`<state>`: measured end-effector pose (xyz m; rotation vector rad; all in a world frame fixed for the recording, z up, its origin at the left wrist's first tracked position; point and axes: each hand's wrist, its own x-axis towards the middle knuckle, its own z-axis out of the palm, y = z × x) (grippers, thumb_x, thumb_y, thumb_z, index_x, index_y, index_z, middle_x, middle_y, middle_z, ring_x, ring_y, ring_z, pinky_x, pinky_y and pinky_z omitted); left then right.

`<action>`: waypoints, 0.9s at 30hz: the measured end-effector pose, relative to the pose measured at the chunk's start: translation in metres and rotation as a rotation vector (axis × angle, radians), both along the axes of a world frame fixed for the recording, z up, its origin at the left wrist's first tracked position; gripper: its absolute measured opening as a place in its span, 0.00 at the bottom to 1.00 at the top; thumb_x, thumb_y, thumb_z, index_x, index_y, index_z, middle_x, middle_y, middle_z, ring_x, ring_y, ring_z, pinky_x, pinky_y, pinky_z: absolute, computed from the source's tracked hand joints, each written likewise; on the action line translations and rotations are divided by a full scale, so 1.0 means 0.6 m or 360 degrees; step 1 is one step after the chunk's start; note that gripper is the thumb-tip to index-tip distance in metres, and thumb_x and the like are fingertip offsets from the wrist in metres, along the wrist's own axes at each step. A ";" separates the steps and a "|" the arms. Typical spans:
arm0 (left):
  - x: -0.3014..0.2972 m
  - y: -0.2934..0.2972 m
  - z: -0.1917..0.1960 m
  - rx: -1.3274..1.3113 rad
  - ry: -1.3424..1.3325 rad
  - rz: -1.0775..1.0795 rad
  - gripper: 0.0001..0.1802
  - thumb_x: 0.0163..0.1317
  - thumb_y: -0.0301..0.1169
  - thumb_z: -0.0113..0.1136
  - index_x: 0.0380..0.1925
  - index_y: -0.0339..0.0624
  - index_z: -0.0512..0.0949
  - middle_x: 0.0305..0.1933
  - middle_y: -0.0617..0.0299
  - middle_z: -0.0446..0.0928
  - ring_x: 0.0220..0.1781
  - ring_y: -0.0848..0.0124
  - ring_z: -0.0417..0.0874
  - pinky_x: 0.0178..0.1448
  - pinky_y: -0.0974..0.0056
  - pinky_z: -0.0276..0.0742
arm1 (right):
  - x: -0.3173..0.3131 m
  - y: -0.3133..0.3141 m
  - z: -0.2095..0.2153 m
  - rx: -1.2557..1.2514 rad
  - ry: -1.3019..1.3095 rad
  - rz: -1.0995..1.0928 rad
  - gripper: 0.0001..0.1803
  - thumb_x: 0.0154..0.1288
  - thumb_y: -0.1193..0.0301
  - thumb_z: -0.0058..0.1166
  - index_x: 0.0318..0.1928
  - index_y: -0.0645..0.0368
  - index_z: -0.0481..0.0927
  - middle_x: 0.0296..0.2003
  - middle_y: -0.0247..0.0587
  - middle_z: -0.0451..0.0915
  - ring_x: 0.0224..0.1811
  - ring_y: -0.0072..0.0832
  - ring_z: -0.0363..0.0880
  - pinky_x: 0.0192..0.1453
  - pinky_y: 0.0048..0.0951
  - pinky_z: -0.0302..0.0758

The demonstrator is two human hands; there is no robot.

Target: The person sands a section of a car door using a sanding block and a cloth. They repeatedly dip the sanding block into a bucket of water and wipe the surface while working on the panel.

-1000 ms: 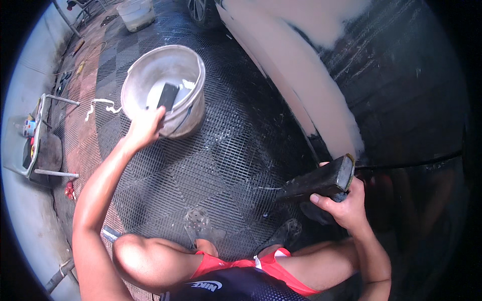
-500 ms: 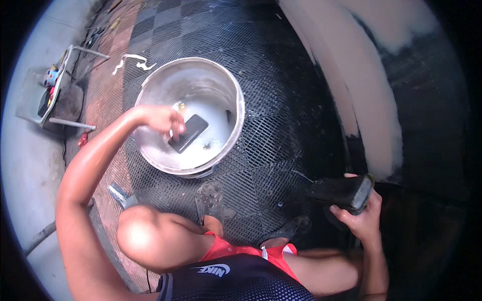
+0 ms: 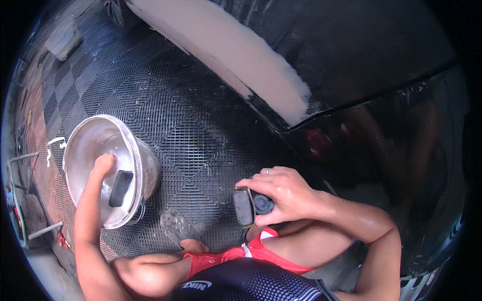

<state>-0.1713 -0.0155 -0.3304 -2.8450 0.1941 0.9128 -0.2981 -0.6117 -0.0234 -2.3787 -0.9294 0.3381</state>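
Left fingers [image 3: 109, 158] have sunk deeper into the bucket [image 3: 151, 170], seemingly submerged; right fingers [image 3: 251, 184] have swung inward.

Wears a dark top [image 3: 236, 279] with a white logo mark [image 3: 196, 285] on the front, a panel of pale dots [image 3: 273, 286] and pale stripes [image 3: 320, 288]. Also has on red shorts [image 3: 287, 264] with white trim [image 3: 269, 233], a greyish clog [image 3: 173, 226] pierced with holes, and a slim ring [image 3: 267, 171] on the right hand [image 3: 288, 194]. Shows bare arms and knees.

I'm looking into a car-body workshop: grated floor tiles [image 3: 191, 135], a bucket [image 3: 150, 170] left, beige-patched car bodywork [image 3: 351, 50] right.
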 end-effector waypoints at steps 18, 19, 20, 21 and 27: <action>-0.005 0.057 0.107 -0.0411 -0.0041 0.0100 0.24 0.31 0.31 0.88 0.30 0.37 0.86 0.32 0.53 0.88 0.37 0.58 0.90 0.47 0.56 0.85 | 0.014 0.043 -0.004 0.0021 -0.0119 0.0128 0.43 0.43 0.52 0.75 0.61 0.58 0.81 0.44 0.40 0.87 0.47 0.40 0.85 0.47 0.43 0.81; -0.006 0.071 0.105 -0.0581 -0.0214 0.0030 0.24 0.32 0.28 0.86 0.33 0.36 0.85 0.32 0.53 0.87 0.37 0.56 0.89 0.48 0.56 0.84 | 0.013 0.046 -0.001 -0.0049 -0.0134 0.0140 0.44 0.43 0.52 0.76 0.61 0.59 0.80 0.45 0.40 0.86 0.49 0.39 0.85 0.48 0.42 0.81; 0.002 0.062 0.113 -0.0697 -0.0236 0.0073 0.22 0.36 0.25 0.84 0.34 0.35 0.84 0.32 0.55 0.86 0.36 0.58 0.88 0.47 0.57 0.84 | 0.006 0.044 0.006 -0.0090 -0.0157 0.0115 0.44 0.43 0.52 0.77 0.61 0.59 0.80 0.45 0.39 0.86 0.49 0.38 0.85 0.48 0.42 0.81; 0.012 0.052 0.119 -0.0818 -0.0259 0.0106 0.21 0.39 0.23 0.82 0.35 0.34 0.83 0.32 0.56 0.85 0.35 0.60 0.87 0.46 0.57 0.84 | -0.001 0.044 0.015 -0.0130 -0.0178 0.0095 0.44 0.43 0.52 0.77 0.62 0.60 0.80 0.45 0.39 0.86 0.49 0.37 0.85 0.48 0.41 0.81; 0.047 -0.034 0.190 -0.1251 0.0257 0.0650 0.11 0.61 0.18 0.67 0.45 0.36 0.82 0.37 0.65 0.83 0.38 0.73 0.83 0.45 0.66 0.80 | -0.065 0.032 0.052 -0.0094 -0.0161 -0.0062 0.43 0.42 0.52 0.79 0.59 0.59 0.82 0.39 0.35 0.84 0.46 0.35 0.85 0.47 0.37 0.78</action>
